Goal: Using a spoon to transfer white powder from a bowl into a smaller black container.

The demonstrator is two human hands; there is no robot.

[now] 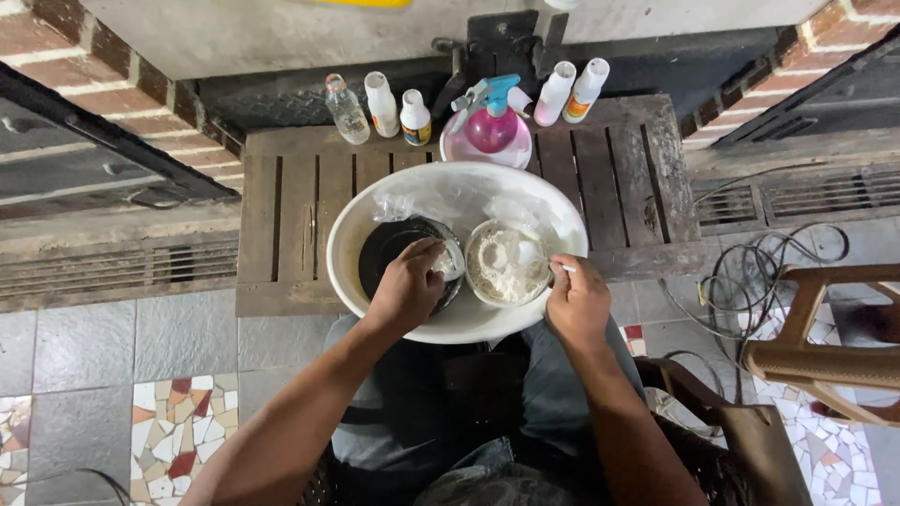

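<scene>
A large white basin (375, 211) rests on a low wooden slatted table (609, 178), its near rim over my lap. Inside it stand a black bowl (386, 248) on the left and a smaller bowl of white powder (497, 272) on the right. My left hand (408, 286) reaches into the black bowl, fingers closed on something small and white at its right rim. My right hand (577, 300) grips a white spoon (530, 255) whose scoop sits in the powder. Crumpled clear plastic (441, 201) lies at the back of the basin.
Along the table's far edge stand a clear bottle (347, 111), two white bottles (382, 103), a pink spray bottle with blue trigger (491, 122) in a pink dish, and two more white bottles (572, 91). A brown plastic chair (825, 356) and tangled cables (750, 281) lie to the right.
</scene>
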